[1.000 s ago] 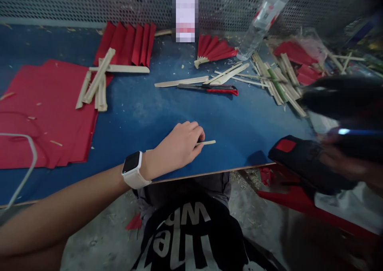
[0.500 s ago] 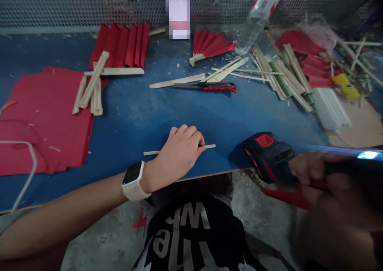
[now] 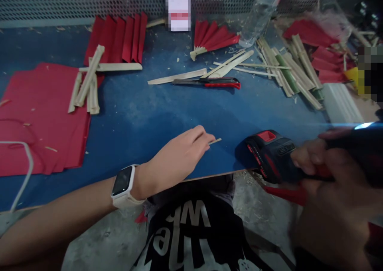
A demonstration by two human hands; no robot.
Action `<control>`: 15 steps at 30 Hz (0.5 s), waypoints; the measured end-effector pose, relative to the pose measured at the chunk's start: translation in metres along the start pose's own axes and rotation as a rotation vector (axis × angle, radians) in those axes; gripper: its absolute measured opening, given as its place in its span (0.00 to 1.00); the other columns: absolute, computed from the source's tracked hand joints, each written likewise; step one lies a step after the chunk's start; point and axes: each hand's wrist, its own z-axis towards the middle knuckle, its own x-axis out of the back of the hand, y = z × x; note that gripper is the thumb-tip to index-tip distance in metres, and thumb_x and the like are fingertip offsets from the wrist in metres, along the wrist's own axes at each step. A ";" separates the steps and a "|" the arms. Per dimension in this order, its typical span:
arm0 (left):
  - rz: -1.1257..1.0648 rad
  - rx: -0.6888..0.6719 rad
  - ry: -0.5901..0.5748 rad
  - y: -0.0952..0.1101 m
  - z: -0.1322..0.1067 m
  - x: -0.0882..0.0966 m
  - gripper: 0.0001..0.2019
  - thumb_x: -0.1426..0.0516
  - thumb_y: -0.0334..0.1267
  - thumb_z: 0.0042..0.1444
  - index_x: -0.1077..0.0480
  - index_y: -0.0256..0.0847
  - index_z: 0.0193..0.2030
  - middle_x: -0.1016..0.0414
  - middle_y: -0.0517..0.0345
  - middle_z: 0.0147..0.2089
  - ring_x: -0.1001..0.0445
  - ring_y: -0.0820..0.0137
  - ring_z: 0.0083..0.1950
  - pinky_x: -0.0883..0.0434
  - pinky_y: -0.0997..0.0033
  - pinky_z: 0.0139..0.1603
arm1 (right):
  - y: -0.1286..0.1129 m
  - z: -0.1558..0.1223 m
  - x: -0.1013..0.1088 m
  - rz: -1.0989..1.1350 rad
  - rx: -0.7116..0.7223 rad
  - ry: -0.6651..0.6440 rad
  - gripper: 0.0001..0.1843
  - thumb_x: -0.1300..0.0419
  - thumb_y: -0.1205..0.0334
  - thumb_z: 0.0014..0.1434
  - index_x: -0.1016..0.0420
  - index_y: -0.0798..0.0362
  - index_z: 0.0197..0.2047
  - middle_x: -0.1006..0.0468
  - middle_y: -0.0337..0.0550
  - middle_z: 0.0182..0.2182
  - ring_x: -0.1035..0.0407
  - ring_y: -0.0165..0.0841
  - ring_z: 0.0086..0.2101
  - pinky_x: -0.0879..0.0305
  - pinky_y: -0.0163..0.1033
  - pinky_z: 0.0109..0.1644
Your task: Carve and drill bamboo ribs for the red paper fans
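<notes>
My left hand [image 3: 182,155], wearing a white watch, is closed over the near part of the blue table [image 3: 128,135]. Its fingertips pinch a thin bamboo strip [image 3: 215,141], and one short end sticks out on the right; the rest is hidden under the hand. At the right edge, my right hand [image 3: 335,211], blurred and dark, is wrapped around the handle of a cordless drill [image 3: 271,155]. The drill's battery faces left by the table's front edge. A light glows on its far body, and its tip cannot be made out.
A utility knife [image 3: 221,82] lies mid-table beside bamboo slats [image 3: 176,76]. Red paper sheets [image 3: 44,115] are stacked left, near a pleated red paper [image 3: 116,39]. A small red fan [image 3: 215,37], a plastic bottle [image 3: 257,19] and split bamboo pieces [image 3: 287,71] are farther back.
My left hand has turned and shifted slightly right, and the strip's left end no longer shows. My right hand and the drill have hardly moved. The view has shifted a little.
</notes>
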 end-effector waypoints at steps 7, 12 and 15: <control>0.521 -0.186 0.024 0.000 0.002 0.000 0.14 0.51 0.24 0.73 0.24 0.35 0.50 0.20 0.48 0.45 0.25 0.63 0.41 0.33 0.65 0.33 | 0.001 0.003 0.002 0.056 -0.005 -0.020 0.13 0.29 0.60 0.47 0.26 0.52 0.34 0.40 0.33 0.19 0.45 0.25 0.18 0.48 0.38 0.23; 0.385 -0.106 0.018 -0.012 0.008 -0.008 0.14 0.52 0.27 0.76 0.24 0.36 0.53 0.19 0.49 0.46 0.25 0.62 0.44 0.29 0.62 0.42 | 0.001 0.004 0.004 0.060 -0.013 -0.056 0.19 0.25 0.52 0.47 0.27 0.52 0.35 0.39 0.33 0.19 0.44 0.25 0.18 0.47 0.38 0.23; 0.283 -0.068 -0.043 -0.009 0.008 -0.011 0.14 0.52 0.26 0.75 0.24 0.35 0.51 0.21 0.48 0.47 0.27 0.64 0.43 0.28 0.64 0.44 | 0.003 0.004 0.005 0.012 0.017 -0.067 0.21 0.26 0.50 0.48 0.28 0.52 0.36 0.39 0.33 0.20 0.44 0.25 0.18 0.46 0.38 0.23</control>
